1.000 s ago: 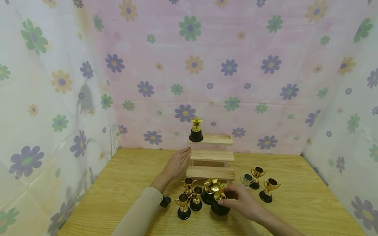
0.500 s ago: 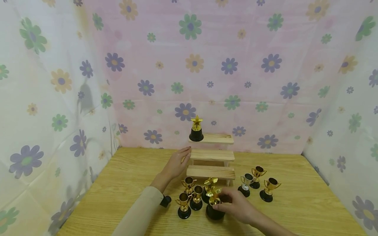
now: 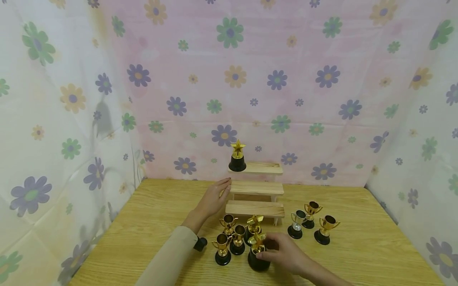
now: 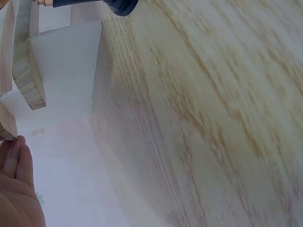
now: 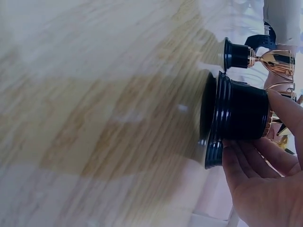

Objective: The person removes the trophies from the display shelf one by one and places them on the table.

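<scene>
My right hand (image 3: 284, 252) holds a star trophy (image 3: 259, 260) by its black base, thumb on one side and fingers on the other. In the right wrist view the black base (image 5: 244, 108) is close to the tabletop; I cannot tell whether it touches. A second star trophy (image 3: 253, 236) stands just behind it, partly hidden. With nearly straight fingers, my left hand (image 3: 212, 198) touches the left end of the middle board (image 3: 257, 188) of a wooden step stand. On the top board (image 3: 264, 168), at its left end, a third star trophy (image 3: 237, 159) stands upright.
Several gold cup trophies stand on the wooden table (image 3: 161, 214), including a gold cup (image 3: 222, 250) left of the held trophy. A silver cup (image 3: 296, 226) stands to the right, beside two gold ones. The stand's lowest board (image 3: 255, 208) lies behind them. Flowered cloth (image 3: 250, 95) encloses the table.
My right hand has moved the star trophy left and toward the front edge, away from the second star trophy. The silver cup shows more fully. My left hand has stayed at the stand.
</scene>
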Available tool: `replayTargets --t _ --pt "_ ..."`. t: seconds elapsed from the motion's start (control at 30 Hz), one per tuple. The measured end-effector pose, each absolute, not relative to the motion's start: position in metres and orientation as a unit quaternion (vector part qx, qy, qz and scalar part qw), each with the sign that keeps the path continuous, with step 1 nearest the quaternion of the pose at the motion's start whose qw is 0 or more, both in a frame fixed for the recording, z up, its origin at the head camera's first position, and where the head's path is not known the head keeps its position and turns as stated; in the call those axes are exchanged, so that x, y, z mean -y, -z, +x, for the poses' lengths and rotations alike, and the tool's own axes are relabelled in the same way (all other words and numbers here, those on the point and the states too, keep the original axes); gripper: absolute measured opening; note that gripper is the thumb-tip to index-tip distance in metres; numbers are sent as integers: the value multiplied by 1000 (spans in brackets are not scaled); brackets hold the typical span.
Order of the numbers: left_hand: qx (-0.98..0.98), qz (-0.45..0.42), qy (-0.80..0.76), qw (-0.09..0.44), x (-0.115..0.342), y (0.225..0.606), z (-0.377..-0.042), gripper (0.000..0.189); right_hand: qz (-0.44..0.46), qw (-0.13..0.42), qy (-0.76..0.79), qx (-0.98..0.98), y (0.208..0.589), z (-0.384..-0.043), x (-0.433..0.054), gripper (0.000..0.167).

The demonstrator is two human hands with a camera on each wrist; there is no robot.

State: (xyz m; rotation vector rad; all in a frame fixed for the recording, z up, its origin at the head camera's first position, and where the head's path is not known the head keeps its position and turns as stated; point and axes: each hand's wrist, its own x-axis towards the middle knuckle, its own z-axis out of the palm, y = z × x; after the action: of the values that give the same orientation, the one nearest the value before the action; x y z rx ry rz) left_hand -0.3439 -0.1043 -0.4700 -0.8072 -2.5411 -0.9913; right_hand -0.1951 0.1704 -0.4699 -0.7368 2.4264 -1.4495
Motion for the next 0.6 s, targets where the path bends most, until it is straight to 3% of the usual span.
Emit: replayTargets --t 0.6 --pt "882 -284 343 152 105 470 -345 44 -226 146 536 -800 472 -193 -170 28"
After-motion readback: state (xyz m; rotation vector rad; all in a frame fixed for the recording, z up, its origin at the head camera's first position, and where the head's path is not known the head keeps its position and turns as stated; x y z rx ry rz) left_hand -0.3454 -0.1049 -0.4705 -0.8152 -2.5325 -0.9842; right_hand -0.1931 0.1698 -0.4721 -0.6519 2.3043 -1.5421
